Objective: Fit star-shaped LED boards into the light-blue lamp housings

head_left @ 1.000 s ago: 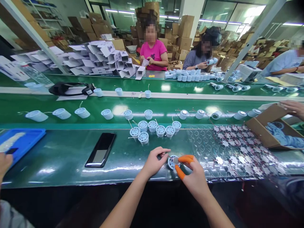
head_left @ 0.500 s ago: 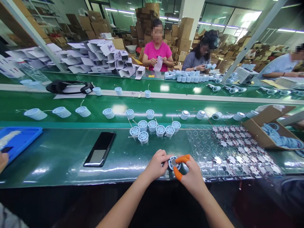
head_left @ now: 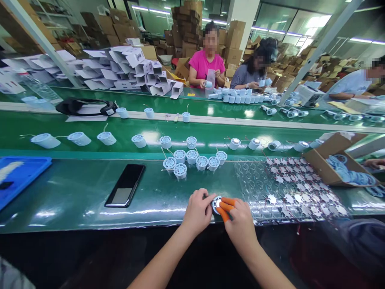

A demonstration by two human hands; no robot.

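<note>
A round light-blue plastic housing (head_left: 214,203) stands near the front edge of the bench, held at its left side by the fingers of my left hand (head_left: 197,211). My right hand (head_left: 239,218) wears orange finger cots, and its fingers are bunched together on a small shiny disc (head_left: 218,203) at the housing's top. The fingers partly cover the disc and the housing's right side. Beyond my hands sits a cluster of similar light-blue housings (head_left: 180,171), some with thin white wires. To the right, a clear plastic tray (head_left: 249,182) carries many silver star-shaped boards (head_left: 289,198) with red wires.
A black phone (head_left: 125,185) lies left of the hands, near a blue tray (head_left: 39,163). At the right is an open cardboard box (head_left: 320,164) of light-blue rings. More housings (head_left: 138,140) stand along the green conveyor belt (head_left: 72,124). Co-workers sit across the line.
My right-hand fingers have gone from spread around the disc to bunched together on it. My left hand still steadies the housing. A co-worker opposite has shifted right and now holds a light-blue piece.
</note>
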